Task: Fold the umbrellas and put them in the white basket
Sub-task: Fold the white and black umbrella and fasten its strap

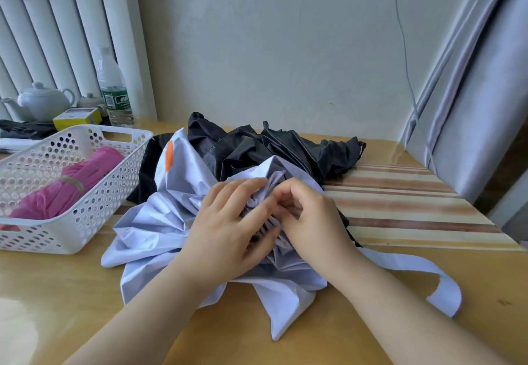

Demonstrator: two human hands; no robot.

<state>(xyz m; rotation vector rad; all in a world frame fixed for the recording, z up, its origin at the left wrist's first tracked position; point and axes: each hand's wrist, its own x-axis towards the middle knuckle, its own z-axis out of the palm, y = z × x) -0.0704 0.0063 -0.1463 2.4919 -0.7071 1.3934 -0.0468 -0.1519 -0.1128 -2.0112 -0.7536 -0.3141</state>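
A pale lilac umbrella [154, 222] lies collapsed and crumpled at the middle of the wooden table, its strap [428, 273] trailing to the right. My left hand [228, 227] lies over its gathered cloth with fingers curled into the folds. My right hand [311, 216] pinches the pleats right beside it. Behind them a black umbrella [285, 147] lies loose and unfolded. The white perforated basket [94, 202] stands at the left and holds a folded pink umbrella [71, 184] bound with a band.
A water bottle [113, 90], a white teapot [43, 102] and a yellow box [77, 119] stand behind the basket. A striped mat [414, 202] covers the table's right side. A grey curtain [471, 93] hangs at the right.
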